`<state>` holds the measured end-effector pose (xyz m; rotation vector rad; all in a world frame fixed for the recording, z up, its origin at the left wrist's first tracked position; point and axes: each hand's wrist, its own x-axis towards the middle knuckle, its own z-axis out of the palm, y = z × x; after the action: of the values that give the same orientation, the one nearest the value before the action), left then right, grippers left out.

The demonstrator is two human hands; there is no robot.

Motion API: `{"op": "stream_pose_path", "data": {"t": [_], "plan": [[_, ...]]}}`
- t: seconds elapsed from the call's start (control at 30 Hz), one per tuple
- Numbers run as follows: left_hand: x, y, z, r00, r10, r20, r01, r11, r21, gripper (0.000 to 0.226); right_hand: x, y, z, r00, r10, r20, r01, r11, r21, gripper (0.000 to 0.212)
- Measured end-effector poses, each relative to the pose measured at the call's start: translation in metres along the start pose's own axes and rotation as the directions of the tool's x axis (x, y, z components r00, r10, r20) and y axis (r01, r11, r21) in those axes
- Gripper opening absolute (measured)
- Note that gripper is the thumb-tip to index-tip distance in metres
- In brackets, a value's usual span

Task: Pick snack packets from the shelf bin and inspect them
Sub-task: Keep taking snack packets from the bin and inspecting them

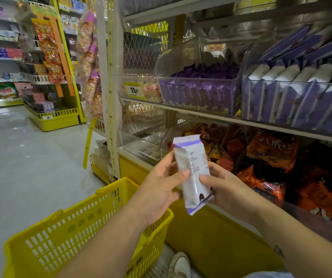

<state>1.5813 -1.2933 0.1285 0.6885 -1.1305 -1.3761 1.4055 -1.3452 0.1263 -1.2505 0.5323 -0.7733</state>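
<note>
Both left hand (157, 191) and right hand (228, 190) fingers (182, 175) grip the snack packet (193, 169), print unreadable.

Front and centre: snack packet (193, 173), roughly upright, pinched between left hand (157, 189) on its left edge and right hand (224, 190) on its right. Below-left of the hands, on the floor: shopping basket (50, 243). Just right of it, down low: a shoe (180, 265). Behind the packet, lower level: chip bags (271, 151) piled in. One shelf (181, 108) up: shelf bin (199, 93) full of packets, second bin (293, 101) right beside it, price tag (134, 90) off to the left. Far left, across the aisle: more racks (46, 77).
</note>
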Motion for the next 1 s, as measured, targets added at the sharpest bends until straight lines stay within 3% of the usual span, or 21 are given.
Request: {"op": "stream_pose_path", "data": {"t": [0.2,0.3,0.4,0.5,0.67,0.83,0.9,1.0], "plan": [[0.003,-0.003,-0.003,0.976,0.034,-0.216,-0.003,0.99,0.142,0.037,0.004,0.003,0.003,0.977,-0.104,-0.184,0.063,0.975,-0.215,0.04],[0.005,-0.003,-0.004,0.95,0.054,-0.308,0.006,0.982,0.19,0.036,0.004,-0.001,0.006,0.982,-0.102,-0.159,0.063,0.97,-0.234,0.031],[0.005,-0.004,-0.003,0.93,0.06,-0.362,0.023,0.975,0.221,0.039,0.003,-0.006,0.012,0.991,-0.092,-0.097,0.071,0.977,-0.203,0.038],[0.005,-0.007,-0.004,0.955,0.064,-0.288,0.042,0.936,0.349,0.04,0.002,-0.009,0.018,0.984,-0.162,-0.072,0.124,0.919,-0.373,0.046],[0.0,-0.005,-0.001,0.984,-0.115,-0.137,0.165,0.882,0.441,0.057,0.002,-0.011,0.022,0.967,-0.239,-0.084,0.174,0.867,-0.467,0.046],[0.001,-0.007,0.0,0.983,-0.085,-0.165,0.156,0.863,0.481,0.098,-0.001,-0.012,0.027,0.949,-0.312,-0.044,0.227,0.773,-0.592,0.043],[0.002,-0.008,0.0,0.986,-0.019,-0.163,0.094,0.881,0.463,0.091,-0.001,-0.013,0.029,0.943,-0.331,-0.035,0.242,0.755,-0.61,0.043],[0.005,-0.007,-0.002,0.979,0.036,-0.202,0.052,0.909,0.414,0.059,-0.003,-0.015,0.032,0.943,-0.333,-0.02,0.255,0.755,-0.604,0.044]]}}
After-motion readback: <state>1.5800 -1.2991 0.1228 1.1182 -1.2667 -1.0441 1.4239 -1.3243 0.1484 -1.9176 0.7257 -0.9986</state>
